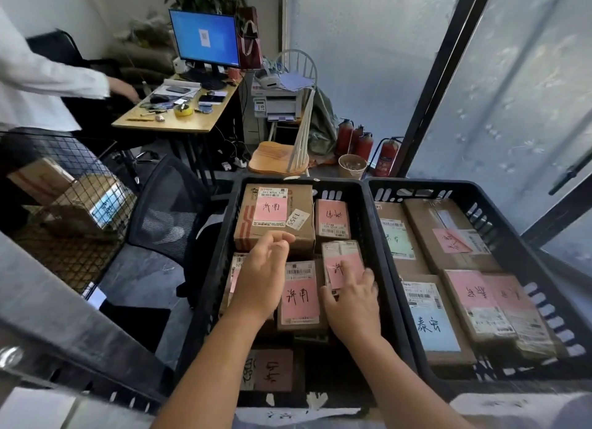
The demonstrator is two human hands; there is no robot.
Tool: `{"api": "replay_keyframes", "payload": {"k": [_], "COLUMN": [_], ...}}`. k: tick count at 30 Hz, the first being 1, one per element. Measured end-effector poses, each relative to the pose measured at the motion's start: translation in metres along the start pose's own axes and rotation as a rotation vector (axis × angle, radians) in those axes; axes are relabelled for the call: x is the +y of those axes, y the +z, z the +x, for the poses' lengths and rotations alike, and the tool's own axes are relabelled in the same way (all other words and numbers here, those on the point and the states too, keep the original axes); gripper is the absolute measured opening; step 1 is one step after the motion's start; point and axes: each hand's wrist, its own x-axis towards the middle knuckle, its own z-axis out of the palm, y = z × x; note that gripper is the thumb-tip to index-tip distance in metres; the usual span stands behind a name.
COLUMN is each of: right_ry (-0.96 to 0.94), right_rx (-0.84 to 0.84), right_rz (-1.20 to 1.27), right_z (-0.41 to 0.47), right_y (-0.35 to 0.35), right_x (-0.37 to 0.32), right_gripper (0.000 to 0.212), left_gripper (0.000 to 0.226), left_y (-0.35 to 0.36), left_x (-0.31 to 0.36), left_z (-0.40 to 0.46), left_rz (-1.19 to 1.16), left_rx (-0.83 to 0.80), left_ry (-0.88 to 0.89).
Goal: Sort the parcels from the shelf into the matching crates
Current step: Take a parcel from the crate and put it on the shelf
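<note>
Two black plastic crates stand side by side below me. The left crate [224, 236] holds several cardboard parcels with pink labels, among them a large box [275, 217] at the back and a flat parcel [301, 295] in the middle. My left hand [261, 274] hovers over the parcels with loosely curled fingers and holds nothing. My right hand [350, 300] rests with straight fingers on a small pink-labelled parcel [341, 262]. The right crate [509, 204] holds parcels with pink, green and blue labels, one blue-labelled parcel [432, 326] near the front.
A wire mesh basket [70, 204] with more boxes stands at left. Behind it is a black mesh chair [166, 210]. Further back are a wooden desk [179, 121] with a monitor, a printer, a wooden chair [275, 159], fire extinguishers [355, 140] and another person's white sleeve [41, 76].
</note>
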Motion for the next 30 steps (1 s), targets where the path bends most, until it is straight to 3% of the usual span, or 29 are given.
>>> {"api": "replay_keyframes", "payload": {"k": [3, 6, 8, 12, 20, 26, 30], "right_ry": [-0.037, -0.08, -0.082, -0.097, -0.212, -0.256, -0.436], "right_rx": [-0.063, -0.112, -0.123, -0.096, -0.149, -0.128, -0.014], "right_rz": [-0.086, -0.193, -0.221, -0.318, -0.619, -0.44, -0.327], "right_z": [-0.006, -0.008, -0.006, -0.005, 0.003, 0.003, 0.0], "right_y": [0.006, 0.009, 0.01, 0.011, -0.008, -0.013, -0.038], "right_x": [0.008, 0.017, 0.017, 0.016, 0.006, 0.014, 0.005], "right_gripper": [0.077, 0.077, 0.078, 0.078, 0.072, 0.083, 0.086], "left_gripper": [0.021, 0.052, 0.075, 0.087, 0.088, 0.081, 0.081], "left_y": [0.014, 0.035, 0.043, 0.045, 0.049, 0.039, 0.026], "left_x": [-0.019, -0.057, -0.074, -0.084, -0.074, -0.066, -0.043], "left_z": [0.005, 0.011, 0.011, 0.012, 0.021, 0.011, 0.004], "left_rz": [0.359, 0.846, 1.039, 1.122, 1.168, 1.098, 1.079], "left_rx": [-0.133, -0.405, -0.479, -0.489, -0.547, -0.435, -0.334], "left_ry": [0.082, 0.119, 0.118, 0.131, 0.051, 0.047, -0.007]}}
